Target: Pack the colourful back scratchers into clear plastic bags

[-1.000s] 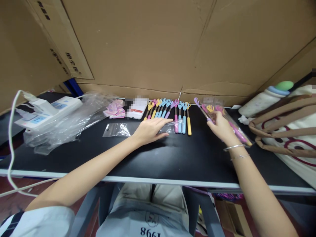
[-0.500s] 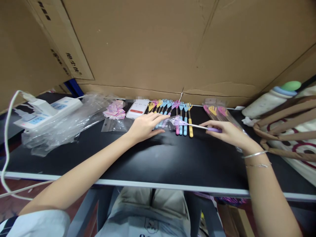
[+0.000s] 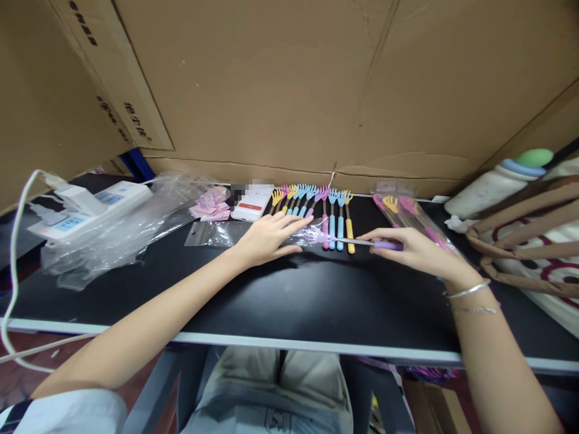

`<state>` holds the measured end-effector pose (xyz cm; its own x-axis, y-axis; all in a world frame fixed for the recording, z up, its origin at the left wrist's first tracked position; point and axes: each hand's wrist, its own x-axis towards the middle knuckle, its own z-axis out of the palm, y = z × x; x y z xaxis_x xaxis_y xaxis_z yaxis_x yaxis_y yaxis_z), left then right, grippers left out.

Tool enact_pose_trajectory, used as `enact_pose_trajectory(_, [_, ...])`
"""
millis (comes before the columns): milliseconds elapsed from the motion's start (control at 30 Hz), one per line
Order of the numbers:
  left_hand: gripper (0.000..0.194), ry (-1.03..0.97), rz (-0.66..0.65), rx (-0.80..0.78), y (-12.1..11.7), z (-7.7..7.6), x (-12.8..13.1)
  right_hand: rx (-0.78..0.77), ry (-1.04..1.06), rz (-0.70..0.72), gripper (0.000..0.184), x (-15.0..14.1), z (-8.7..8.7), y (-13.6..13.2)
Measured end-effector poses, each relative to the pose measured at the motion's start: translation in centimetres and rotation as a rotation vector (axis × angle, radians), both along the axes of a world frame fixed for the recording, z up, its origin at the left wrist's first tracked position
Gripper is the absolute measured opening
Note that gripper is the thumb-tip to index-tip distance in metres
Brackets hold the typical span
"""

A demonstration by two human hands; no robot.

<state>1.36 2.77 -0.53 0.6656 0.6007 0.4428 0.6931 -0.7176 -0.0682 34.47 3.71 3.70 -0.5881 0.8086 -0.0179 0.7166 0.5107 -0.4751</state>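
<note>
My right hand (image 3: 407, 247) is closed round the purple handle of a back scratcher (image 3: 348, 241) with a metal shaft. Its lilac claw head points left, at the mouth of a clear plastic bag (image 3: 208, 234), and appears to be partly inside it. Across that bag lies my left hand (image 3: 266, 238), palm down with fingers stretched out, pressing it against the table. Just behind my hands is a row of back scratchers (image 3: 340, 223) in yellow, pink, blue and purple, claws pointing away. My left hand and the bag cover some of their handles.
Bagged back scratchers (image 3: 409, 217) lie right of the row. Left are a phone (image 3: 253, 202), pink cards (image 3: 211, 204), a heap of clear bags (image 3: 122, 229) and a power strip (image 3: 85, 211). A bottle (image 3: 488, 190) and cloth bag (image 3: 529, 241) stand right. Cardboard (image 3: 271, 78) walls the back.
My right hand has shifted slightly left, and the scratcher's claw head has moved left toward my left hand, further along the bag. My left hand stays nearly in place.
</note>
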Motion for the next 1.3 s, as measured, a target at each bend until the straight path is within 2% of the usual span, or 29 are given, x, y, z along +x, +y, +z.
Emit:
enact_pose_trajectory(367, [0.057, 0.04, -0.019, -0.052, -0.2, -0.1, 0.3, 0.0, 0.011, 0.023, 0.033, -1.7, 0.2, -0.9])
enact_pose_trajectory(533, [0.056, 0.043, -0.063, -0.065, -0.4, -0.3, 0.7, -0.016, 0.048, 0.063, 0.035, -2.4, -0.9, -0.7])
enact_pose_trajectory(667, [0.054, 0.058, -0.074, -0.049, -0.6, -0.4, 1.0, 0.045, 0.025, 0.066, 0.032, -3.3, -1.4, -1.1])
enact_pose_trajectory(800, [0.051, 0.064, -0.075, -0.015, -1.0, -0.4, 1.4, 0.116, 0.005, 0.037, 0.028, -4.5, -2.0, -1.5])
enact_pose_trajectory(1067, [0.047, 0.084, -0.04, 0.055, -1.8, -0.4, 2.2, 0.172, 0.094, -0.058, 0.014, -6.4, -3.8, -1.9])
enact_pose_trajectory(1167, [0.043, 0.079, -0.046, 0.085, -1.8, -0.5, 2.3, 0.229, 0.049, -0.079, 0.014, -6.9, -3.8, -2.1])
enact_pose_trajectory(1300, [0.027, 0.018, -0.029, 0.113, -1.5, -0.6, 2.1, 0.265, -0.045, -0.086, 0.02, -6.8, -2.9, -2.2])
